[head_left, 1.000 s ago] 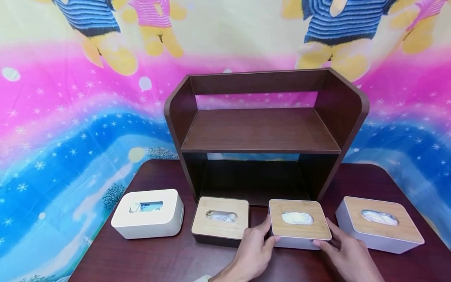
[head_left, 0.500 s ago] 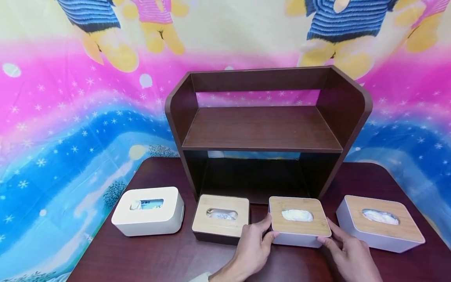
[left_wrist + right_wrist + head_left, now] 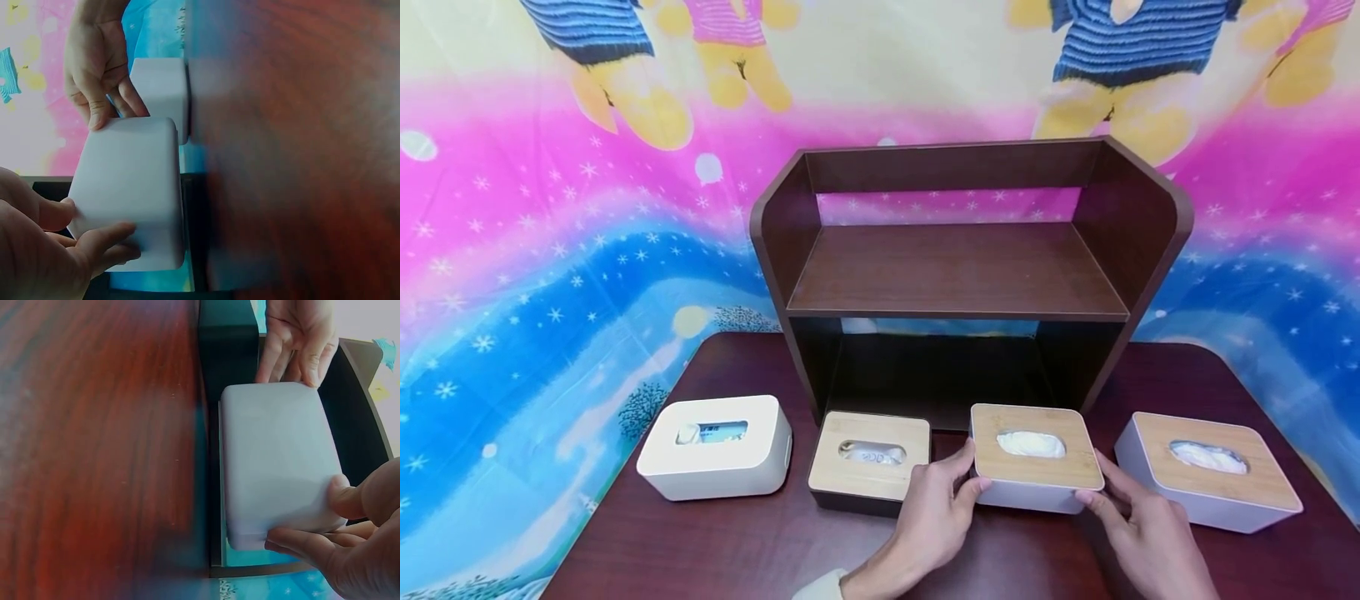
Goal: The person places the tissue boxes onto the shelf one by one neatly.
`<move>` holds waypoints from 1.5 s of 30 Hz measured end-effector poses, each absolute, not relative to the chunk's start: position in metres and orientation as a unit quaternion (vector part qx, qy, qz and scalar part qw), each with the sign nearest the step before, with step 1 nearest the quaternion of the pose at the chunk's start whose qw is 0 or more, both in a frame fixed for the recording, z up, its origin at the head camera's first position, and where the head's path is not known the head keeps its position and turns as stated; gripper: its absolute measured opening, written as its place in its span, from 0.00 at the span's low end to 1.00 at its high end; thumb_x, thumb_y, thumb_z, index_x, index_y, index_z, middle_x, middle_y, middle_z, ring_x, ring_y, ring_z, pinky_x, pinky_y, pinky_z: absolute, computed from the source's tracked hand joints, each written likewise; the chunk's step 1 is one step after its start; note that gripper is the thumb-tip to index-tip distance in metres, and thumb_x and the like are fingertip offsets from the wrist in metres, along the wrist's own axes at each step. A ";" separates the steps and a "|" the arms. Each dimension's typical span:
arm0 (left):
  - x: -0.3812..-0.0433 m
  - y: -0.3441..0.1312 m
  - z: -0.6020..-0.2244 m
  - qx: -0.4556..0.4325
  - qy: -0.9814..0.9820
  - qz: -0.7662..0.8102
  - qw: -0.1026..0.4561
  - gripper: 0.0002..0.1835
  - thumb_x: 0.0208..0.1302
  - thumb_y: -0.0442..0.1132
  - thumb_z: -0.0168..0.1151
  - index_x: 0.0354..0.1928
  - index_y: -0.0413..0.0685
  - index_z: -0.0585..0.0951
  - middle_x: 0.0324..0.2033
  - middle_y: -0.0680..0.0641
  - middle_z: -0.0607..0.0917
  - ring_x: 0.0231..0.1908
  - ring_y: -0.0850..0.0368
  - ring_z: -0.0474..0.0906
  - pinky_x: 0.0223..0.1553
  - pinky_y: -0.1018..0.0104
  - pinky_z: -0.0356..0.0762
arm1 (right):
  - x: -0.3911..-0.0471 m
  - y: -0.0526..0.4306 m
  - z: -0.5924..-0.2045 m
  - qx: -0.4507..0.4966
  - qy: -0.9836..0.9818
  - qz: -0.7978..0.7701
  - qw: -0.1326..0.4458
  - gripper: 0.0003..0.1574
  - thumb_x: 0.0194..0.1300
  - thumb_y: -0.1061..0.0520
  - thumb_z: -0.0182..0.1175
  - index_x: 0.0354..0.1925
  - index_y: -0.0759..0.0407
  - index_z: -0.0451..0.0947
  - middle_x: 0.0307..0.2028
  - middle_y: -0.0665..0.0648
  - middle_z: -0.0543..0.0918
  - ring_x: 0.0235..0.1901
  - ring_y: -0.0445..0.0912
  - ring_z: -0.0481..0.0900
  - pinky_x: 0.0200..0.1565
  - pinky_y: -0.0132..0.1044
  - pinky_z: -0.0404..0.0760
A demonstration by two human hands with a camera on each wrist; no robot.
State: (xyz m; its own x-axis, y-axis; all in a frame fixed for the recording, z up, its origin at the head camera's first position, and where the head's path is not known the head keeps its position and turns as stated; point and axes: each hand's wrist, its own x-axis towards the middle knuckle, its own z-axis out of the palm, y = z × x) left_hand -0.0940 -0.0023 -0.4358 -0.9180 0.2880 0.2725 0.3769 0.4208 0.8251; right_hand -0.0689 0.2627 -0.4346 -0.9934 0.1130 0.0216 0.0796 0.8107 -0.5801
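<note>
Between left grip (image 3: pixel 931 515) and right grip (image 3: pixel 1150 533), a wood-topped tissue box (image 3: pixel 1037 468).

Pale box (image 3: pixel 278 456) — right fingers (image 3: pixel 300 544) and left fingers (image 3: pixel 311 365) gripping opposite ends, dark shelf (image 3: pixel 357 403) behind, reddish tabletop (image 3: pixel 106 450) alongside

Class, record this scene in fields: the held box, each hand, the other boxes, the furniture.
Held box: pale sides, wood-look top
Left hand: grips its left end
Right hand: grips its right end
Other boxes: all-white box and dark-sided box to the left; pale-sided box to the right
Furniture: dark two-level shelf unit on table
</note>
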 end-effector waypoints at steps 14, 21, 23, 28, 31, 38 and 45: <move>-0.119 -0.005 -0.423 -0.177 -0.831 -0.523 0.066 0.26 0.77 0.38 0.66 0.71 0.34 0.77 0.67 0.39 0.82 0.66 0.58 0.79 0.68 0.56 0.81 | -0.087 0.244 -0.417 0.000 -0.943 0.305 0.135 0.38 0.76 0.52 0.68 0.75 0.68 0.71 0.61 0.76 0.83 0.57 0.69 0.86 0.45 0.59 0.87; -0.137 -0.003 -0.420 -0.149 -0.825 -0.540 0.075 0.27 0.76 0.36 0.67 0.73 0.38 0.76 0.53 0.38 0.92 0.47 0.69 0.85 0.51 0.70 0.86 | -0.104 0.234 -0.413 0.002 -0.931 0.318 0.181 0.37 0.75 0.54 0.69 0.75 0.65 0.74 0.59 0.69 0.86 0.52 0.56 0.88 0.38 0.27 0.77; -0.142 -0.001 -0.419 -0.137 -0.821 -0.550 0.073 0.27 0.76 0.36 0.67 0.73 0.38 0.77 0.34 0.41 0.92 0.32 0.73 0.80 0.37 0.75 0.81 | -0.109 0.231 -0.412 -0.006 -0.928 0.327 0.177 0.37 0.75 0.53 0.69 0.76 0.65 0.73 0.61 0.69 0.86 0.52 0.55 0.88 0.36 0.24 0.73; -0.156 0.004 -0.418 -0.101 -0.811 -0.571 0.075 0.27 0.75 0.36 0.67 0.73 0.41 0.78 0.14 0.54 0.73 0.17 0.70 0.62 0.23 0.72 0.66 | -0.124 0.225 -0.411 -0.027 -0.921 0.354 0.159 0.37 0.77 0.54 0.66 0.77 0.66 0.70 0.62 0.72 0.84 0.42 0.51 0.88 0.29 0.29 0.73; -0.163 0.008 -0.418 -0.075 -0.809 -0.578 0.084 0.26 0.75 0.36 0.67 0.72 0.44 0.79 0.16 0.50 0.80 0.19 0.70 0.66 0.25 0.72 0.70 | -0.133 0.221 -0.412 -0.039 -0.912 0.376 0.156 0.37 0.77 0.56 0.66 0.77 0.66 0.70 0.62 0.72 0.83 0.41 0.49 0.87 0.27 0.28 0.72; -0.175 0.023 -0.424 -0.027 -0.807 -0.577 0.120 0.23 0.74 0.34 0.67 0.69 0.47 0.83 0.40 0.44 0.95 0.40 0.64 0.86 0.50 0.58 0.87 | -0.153 0.211 -0.418 -0.071 -0.893 0.408 0.178 0.35 0.79 0.58 0.63 0.78 0.65 0.69 0.64 0.71 0.82 0.61 0.57 0.85 0.50 0.38 0.89; -0.180 0.035 -0.435 -0.020 -0.804 -0.575 0.152 0.21 0.73 0.31 0.67 0.65 0.45 0.86 0.37 0.43 0.95 0.33 0.65 0.83 0.40 0.63 0.85 | -0.161 0.209 -0.429 -0.097 -0.886 0.410 0.196 0.33 0.81 0.59 0.60 0.78 0.65 0.69 0.63 0.72 0.83 0.62 0.61 0.84 0.60 0.62 0.82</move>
State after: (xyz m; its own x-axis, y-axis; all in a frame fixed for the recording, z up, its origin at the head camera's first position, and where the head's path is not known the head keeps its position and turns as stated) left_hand -0.1797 0.0353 -0.4350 -0.9532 -0.1426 0.2665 0.2062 0.3381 0.9182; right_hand -0.1611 0.2095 -0.4287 -0.9044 0.3326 0.2671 0.0115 0.6450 -0.7641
